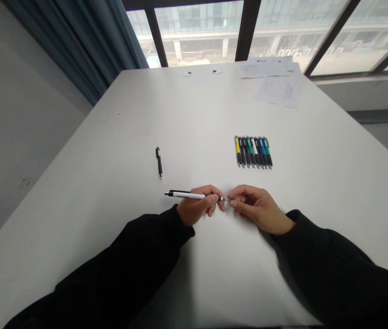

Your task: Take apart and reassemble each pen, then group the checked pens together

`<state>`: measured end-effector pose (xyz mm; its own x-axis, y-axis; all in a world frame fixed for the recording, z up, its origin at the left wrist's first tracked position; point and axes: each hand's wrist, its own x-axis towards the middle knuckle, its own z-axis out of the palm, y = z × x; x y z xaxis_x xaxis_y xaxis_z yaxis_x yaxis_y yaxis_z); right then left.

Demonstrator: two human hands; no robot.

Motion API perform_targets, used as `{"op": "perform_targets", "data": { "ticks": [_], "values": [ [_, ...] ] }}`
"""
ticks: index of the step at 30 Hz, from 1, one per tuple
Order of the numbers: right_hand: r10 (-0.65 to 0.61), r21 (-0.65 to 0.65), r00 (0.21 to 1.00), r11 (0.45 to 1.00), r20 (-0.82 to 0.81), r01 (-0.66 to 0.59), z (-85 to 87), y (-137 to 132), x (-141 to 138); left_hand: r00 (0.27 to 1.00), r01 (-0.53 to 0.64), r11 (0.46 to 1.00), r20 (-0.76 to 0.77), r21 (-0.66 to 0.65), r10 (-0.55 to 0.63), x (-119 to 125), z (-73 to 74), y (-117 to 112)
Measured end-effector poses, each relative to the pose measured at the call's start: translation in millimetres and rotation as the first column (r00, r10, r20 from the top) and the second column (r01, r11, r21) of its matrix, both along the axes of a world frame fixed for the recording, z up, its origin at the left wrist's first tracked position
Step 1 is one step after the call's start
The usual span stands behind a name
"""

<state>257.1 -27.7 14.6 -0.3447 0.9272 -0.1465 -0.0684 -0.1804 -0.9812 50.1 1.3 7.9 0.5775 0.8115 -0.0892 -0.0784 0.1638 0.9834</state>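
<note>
My left hand (197, 204) is closed around a white pen (185, 195) with a black clip, held level above the white table (112, 137). The barrel sticks out to the left of my fingers. My right hand (257, 205) pinches the pen's metal tip (228, 199) between thumb and fingertips. Both hands meet just in front of me, near the table's middle. Both arms wear black sleeves.
A row of several pens (254, 152) in yellow, black, green, white and blue lies beyond my right hand. A lone black pen (159, 161) lies beyond my left hand. Printed sheets (278, 90) rest at the far right. Two small round discs (202, 72) sit at the far edge by the window.
</note>
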Motion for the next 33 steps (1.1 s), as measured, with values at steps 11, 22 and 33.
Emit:
{"op": "perform_targets", "data": {
  "ticks": [11, 22, 33],
  "values": [
    [-0.244, 0.516, 0.727, 0.838, 0.642, -0.174, 3.0, 10, 15, 0.999, -0.046, 0.998, 0.003, -0.035, 0.046, 3, 1.1, 1],
    [-0.249, 0.553, 0.733, 0.808, 0.633, -0.203, -0.6, 11, 13, 0.999, -0.041, 0.999, -0.019, -0.004, 0.041, 1, 0.4, 3],
    [-0.148, 0.615, 0.897, 0.773, 0.417, -0.158, 12.7, 0, 6, 1.000, -0.008, 1.000, -0.015, 0.025, 0.009, -1, -1.1, 2]
  ]
}}
